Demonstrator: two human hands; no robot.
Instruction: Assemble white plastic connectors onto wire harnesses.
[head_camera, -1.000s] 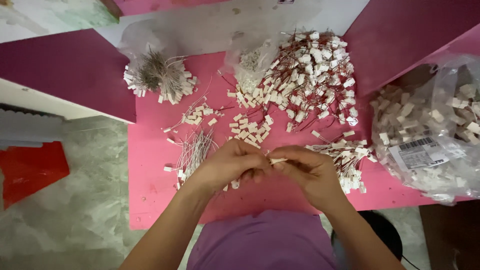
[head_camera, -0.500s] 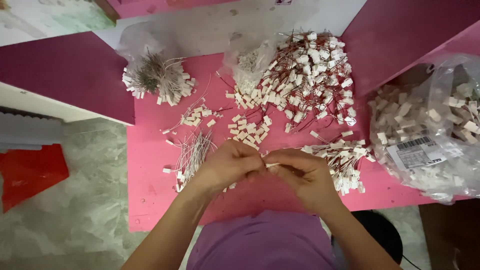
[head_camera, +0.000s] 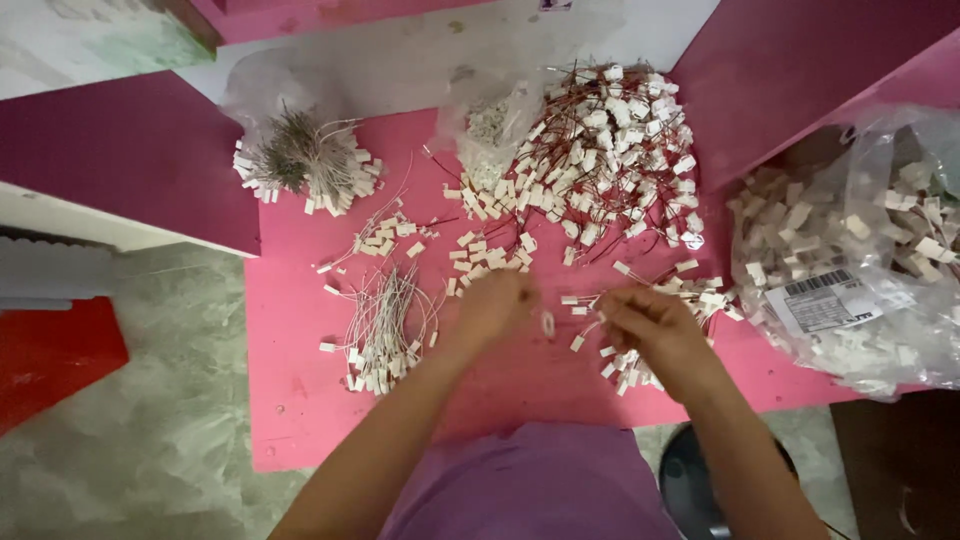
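Holding small white connector (head_camera: 548, 323) between hands at near-centre of pink tabletop (head_camera: 300, 400): left hand (head_camera: 497, 305) fingers curled, grip blurred; right hand (head_camera: 650, 325) pinched on thin wire. Finished white-wire leads (head_camera: 380, 325) few, toward left edge. Red-wired connector heap (head_camera: 610, 150) near far edge and bagged connectors (head_camera: 850, 250) at right edge large; most work judged remaining.

2 bare forearms, no sleeves showing; a purple garment (head_camera: 530, 490), probably a shirt, covers the torso.
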